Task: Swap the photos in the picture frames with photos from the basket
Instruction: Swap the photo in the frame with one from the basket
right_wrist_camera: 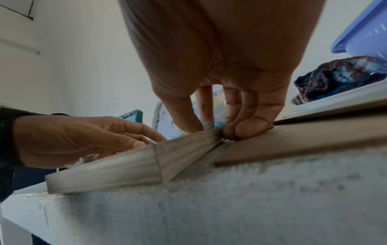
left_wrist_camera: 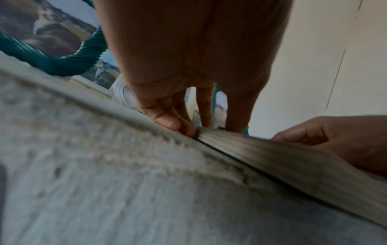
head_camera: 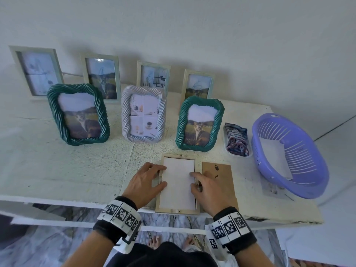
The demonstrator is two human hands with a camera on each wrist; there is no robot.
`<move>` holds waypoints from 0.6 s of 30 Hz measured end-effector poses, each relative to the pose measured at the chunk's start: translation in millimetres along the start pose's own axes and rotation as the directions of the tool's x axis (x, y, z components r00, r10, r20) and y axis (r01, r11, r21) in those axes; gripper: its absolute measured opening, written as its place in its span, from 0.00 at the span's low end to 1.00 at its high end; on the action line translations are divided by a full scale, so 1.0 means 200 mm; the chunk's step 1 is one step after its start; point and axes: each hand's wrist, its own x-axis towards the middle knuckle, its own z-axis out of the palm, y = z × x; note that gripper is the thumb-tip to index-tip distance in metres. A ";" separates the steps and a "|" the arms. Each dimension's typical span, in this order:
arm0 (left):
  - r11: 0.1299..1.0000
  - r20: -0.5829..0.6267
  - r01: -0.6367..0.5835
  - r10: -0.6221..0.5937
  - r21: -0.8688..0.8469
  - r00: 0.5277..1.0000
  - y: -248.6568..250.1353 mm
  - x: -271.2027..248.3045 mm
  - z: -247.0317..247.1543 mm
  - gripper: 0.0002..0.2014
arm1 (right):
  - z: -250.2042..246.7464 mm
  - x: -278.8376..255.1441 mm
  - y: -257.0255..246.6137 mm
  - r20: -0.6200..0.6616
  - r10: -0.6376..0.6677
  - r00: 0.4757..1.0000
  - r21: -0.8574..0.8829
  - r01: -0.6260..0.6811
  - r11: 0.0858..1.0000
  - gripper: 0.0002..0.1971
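The left hand rested on the left rail of the open frame, fingers loosely bent, tips touching the rail and the edge of the white sheet lying in it, curled round nothing. The right hand met the right rail the same way, its fingertips pressing down where that rail meets the brown backing board; whether it pinched anything could not be told.

The frame lay face down at the front edge of the table, its long axis running from the person toward the wall, its near short end reaching the table's edge. The single backing board lay flat just beside it on the right, long axis parallel.

Beyond stood seven frames upright, portrait way, facing the person: three with twisted rope borders, two green and one silver, and behind them four plain pale ones against the wall.

To the right lay one folded patterned cloth on a white tray, then one purple basket holding white paper, with another print partly under it.
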 end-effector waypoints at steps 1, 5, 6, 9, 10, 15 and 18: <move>1.000 0.006 -0.008 0.008 -0.012 1.000 -0.01 0.00 0.00 0.23 | 0.00 0.00 0.00 0.002 -0.003 1.000 0.003 0.003 1.000 0.19; 0.995 0.000 -0.047 0.047 -0.084 0.999 -0.04 -0.01 -0.03 0.22 | -0.01 -0.02 0.03 -0.089 -0.020 0.996 0.097 0.029 0.995 0.19; 0.994 0.000 -0.048 0.048 -0.097 0.999 -0.04 -0.01 -0.04 0.21 | -0.02 -0.03 0.04 -0.115 0.006 0.993 0.102 0.006 0.995 0.19; 0.986 0.014 -0.055 0.058 -0.157 0.998 -0.07 -0.04 -0.06 0.18 | -0.07 -0.07 0.11 -0.160 0.126 0.979 -0.117 -0.145 0.983 0.21; 0.983 0.017 -0.054 0.058 -0.177 0.998 -0.07 -0.04 -0.06 0.17 | -0.08 -0.09 0.13 -0.155 0.182 0.971 -0.173 -0.208 0.963 0.23; 0.970 0.020 -0.016 0.022 -0.244 1.000 -0.09 -0.05 -0.04 0.15 | -0.07 -0.15 0.18 -0.053 0.339 0.939 -0.091 -0.343 0.935 0.28; 0.959 0.022 -0.004 0.011 -0.284 1.000 -0.09 -0.06 -0.04 0.13 | -0.08 -0.16 0.21 -0.064 0.358 0.932 0.011 -0.358 0.934 0.26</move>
